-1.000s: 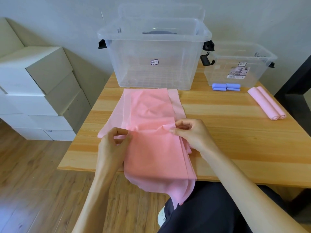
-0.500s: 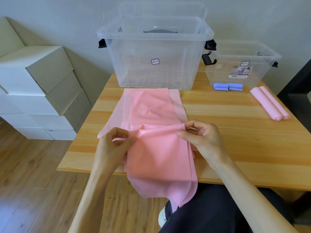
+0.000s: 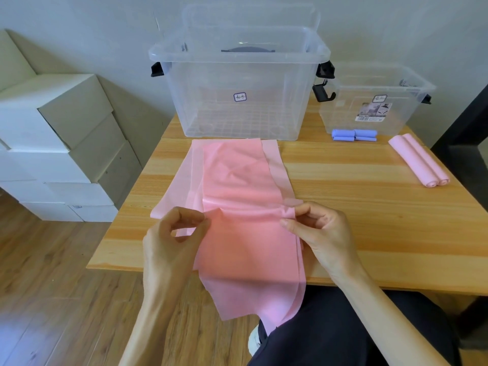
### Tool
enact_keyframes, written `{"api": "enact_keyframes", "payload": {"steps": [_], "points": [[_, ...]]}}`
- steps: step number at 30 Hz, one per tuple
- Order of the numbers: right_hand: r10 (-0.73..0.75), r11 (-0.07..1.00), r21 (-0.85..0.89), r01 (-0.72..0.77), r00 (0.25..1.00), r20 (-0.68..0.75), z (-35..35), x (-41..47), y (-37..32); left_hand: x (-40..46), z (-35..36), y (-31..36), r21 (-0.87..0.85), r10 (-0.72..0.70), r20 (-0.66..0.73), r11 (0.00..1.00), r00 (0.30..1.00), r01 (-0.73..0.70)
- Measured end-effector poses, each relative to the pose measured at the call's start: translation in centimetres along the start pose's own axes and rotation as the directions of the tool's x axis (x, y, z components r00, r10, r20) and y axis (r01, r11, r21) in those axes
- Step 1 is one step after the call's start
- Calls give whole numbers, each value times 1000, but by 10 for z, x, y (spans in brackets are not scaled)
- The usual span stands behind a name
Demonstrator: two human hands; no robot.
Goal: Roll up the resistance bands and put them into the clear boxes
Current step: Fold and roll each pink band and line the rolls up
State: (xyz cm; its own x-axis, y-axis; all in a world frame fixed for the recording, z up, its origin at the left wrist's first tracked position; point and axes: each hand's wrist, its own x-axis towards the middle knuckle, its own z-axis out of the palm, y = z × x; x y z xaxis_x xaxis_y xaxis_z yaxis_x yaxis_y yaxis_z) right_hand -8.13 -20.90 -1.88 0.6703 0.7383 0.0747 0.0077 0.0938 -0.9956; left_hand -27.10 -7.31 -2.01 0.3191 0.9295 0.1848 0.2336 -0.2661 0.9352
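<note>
Several flat pink resistance bands (image 3: 237,178) lie stacked on the wooden table (image 3: 369,220), their near ends hanging over the front edge. My left hand (image 3: 174,239) pinches the top band's left edge, and my right hand (image 3: 317,233) pinches its right edge, lifting a fold across the middle. A large clear box (image 3: 237,83) stands open at the back. To its right is a smaller clear box (image 3: 375,101). Rolled blue bands (image 3: 353,135) and a rolled pink band (image 3: 418,163) lie in front of the small box.
White cardboard boxes (image 3: 58,143) are stacked on the floor to the left. A dark piece of furniture (image 3: 470,143) stands at the table's right side. My lap in dark trousers (image 3: 343,334) is below the table's front edge.
Both hands have spread slightly wider apart along the fold of the top band, stretching it across. The view has shifted a little.
</note>
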Motion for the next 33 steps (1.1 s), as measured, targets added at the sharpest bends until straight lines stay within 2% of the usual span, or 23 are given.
{"api": "enact_keyframes", "payload": {"steps": [5,10,19,24,29,33], "points": [[-40,999,-5,40,999,-9,-2,-8,3,-5,3,-3,-190,-141,72,970,987,153],[-60,998,22,61,998,-31,0,-12,0,-1,-1,-3,-194,-195,160,955,968,224],[-63,997,50,64,998,-16,-1,-16,-6,9,-3,2,-225,-223,220,936,950,272],[-46,999,-14,46,997,-57,-7,-25,-6,-1,-11,9,-215,-155,291,951,944,222],[-17,998,62,20,999,-50,-10,-45,-12,-27,-24,19,-230,-96,338,956,936,181],[-7,999,43,8,1000,-27,-14,-63,-19,-47,-33,22,-246,-73,355,954,932,169]]}}
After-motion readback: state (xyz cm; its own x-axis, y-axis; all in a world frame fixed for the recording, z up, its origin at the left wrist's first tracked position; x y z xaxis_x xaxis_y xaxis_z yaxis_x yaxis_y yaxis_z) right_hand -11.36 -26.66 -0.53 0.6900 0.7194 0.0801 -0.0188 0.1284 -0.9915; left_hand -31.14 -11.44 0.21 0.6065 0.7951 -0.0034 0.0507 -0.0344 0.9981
